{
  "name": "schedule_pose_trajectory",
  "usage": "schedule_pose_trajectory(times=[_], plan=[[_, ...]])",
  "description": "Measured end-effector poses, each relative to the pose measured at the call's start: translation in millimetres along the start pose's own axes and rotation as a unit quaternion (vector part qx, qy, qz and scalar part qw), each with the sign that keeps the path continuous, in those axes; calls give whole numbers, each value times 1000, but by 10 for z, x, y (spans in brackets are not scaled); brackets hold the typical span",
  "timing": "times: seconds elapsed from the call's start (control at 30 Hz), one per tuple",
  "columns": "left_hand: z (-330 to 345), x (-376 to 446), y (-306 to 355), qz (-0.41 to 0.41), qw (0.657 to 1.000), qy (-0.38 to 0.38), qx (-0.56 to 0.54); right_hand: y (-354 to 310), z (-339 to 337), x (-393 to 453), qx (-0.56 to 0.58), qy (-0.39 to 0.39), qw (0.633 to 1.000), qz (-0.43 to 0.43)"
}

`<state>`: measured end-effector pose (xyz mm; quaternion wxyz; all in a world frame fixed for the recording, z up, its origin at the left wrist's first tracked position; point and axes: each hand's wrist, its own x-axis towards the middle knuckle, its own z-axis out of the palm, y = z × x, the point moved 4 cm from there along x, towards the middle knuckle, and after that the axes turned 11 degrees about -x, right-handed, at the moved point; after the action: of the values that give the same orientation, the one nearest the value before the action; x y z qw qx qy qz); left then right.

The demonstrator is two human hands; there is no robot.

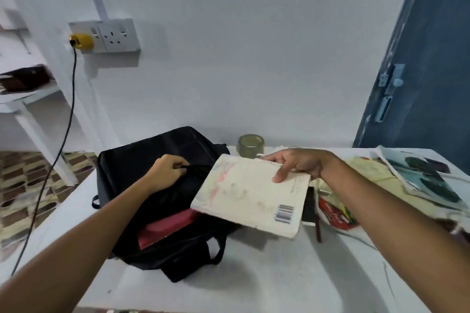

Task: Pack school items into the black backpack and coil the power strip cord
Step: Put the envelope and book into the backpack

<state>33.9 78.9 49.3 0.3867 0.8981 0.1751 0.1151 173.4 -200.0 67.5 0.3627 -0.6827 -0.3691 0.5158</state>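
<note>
Packing step: my right hand (300, 164) grips a worn cream paperback book (250, 201) beside the open black fabric backpack (142, 155)
My left hand (165, 173) pinches the bag's flap just left of the book; next I must slide it in

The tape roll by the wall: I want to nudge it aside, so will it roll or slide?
The tape roll seems to lie flat on the white table, hole up, so it would probably slide rather than roll. It looks hollow, so likely light, and could skid into the wall.
</note>
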Motion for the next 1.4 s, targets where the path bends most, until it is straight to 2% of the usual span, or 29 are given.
schedule_pose_trajectory(times=[0.07, 0.17, 0.27, 0.43, 0.6, 0.73, 0.8, 0.83, 0.87, 0.9, 0.93, 1.0, 1.1, 1.17, 1.23, 1.33, 1.4], plan=[[-226, 17, 120, 29, 998, 45, -13, -38, 229, 284, -28, -61, 998, 8], [-592, 21, 336, 73, 990, 118, -30, -81, 437, 664, -7, -47, 999, 10], [-902, -17, 549, 131, 979, 153, -18, -181, 565, 1052, 44, -22, 999, 5], [-1019, -131, 836, 185, 969, 162, 29, -341, 770, 1540, 141, 42, 988, 53], [-1070, -229, 912, 217, 961, 171, 21, -496, 779, 1816, 242, 75, 967, 13], [-1128, -248, 929, 226, 961, 157, 15, -433, 695, 1967, 275, 159, 948, 9], [-1114, -240, 928, 229, 963, 142, 7, -441, 682, 2074, 199, 242, 949, 29], [-1109, -230, 922, 230, 964, 135, 0, -450, 671, 2126, 83, 292, 951, 52], [-1112, -222, 915, 231, 964, 132, -5, -496, 648, 2153, -66, 341, 936, 64], [-1126, -212, 909, 232, 964, 133, -10, -544, 635, 2160, -234, 372, 895, 73], [-1145, -203, 896, 231, 963, 138, -13, -572, 639, 2158, -346, 396, 847, 82], [-1180, -178, 860, 229, 963, 143, -18, -616, 743, 2119, -485, 392, 777, 93], [-1195, -138, 777, 222, 965, 139, -31, -676, 1007, 2080, -597, 374, 710, 10], [-1192, -117, 742, 220, 965, 137, -39, -618, 1185, 2096, -636, 295, 711, -46], [-1184, -105, 736, 224, 965, 130, -46, -526, 1230, 2164, -669, 215, 710, -40], [-1154, -112, 754, 226, 965, 120, -51, -589, 1186, 2215, -695, 203, 688, -49], [-1135, -122, 756, 229, 965, 113, -53, -686, 1150, 2236, -689, 209, 691, -60]])
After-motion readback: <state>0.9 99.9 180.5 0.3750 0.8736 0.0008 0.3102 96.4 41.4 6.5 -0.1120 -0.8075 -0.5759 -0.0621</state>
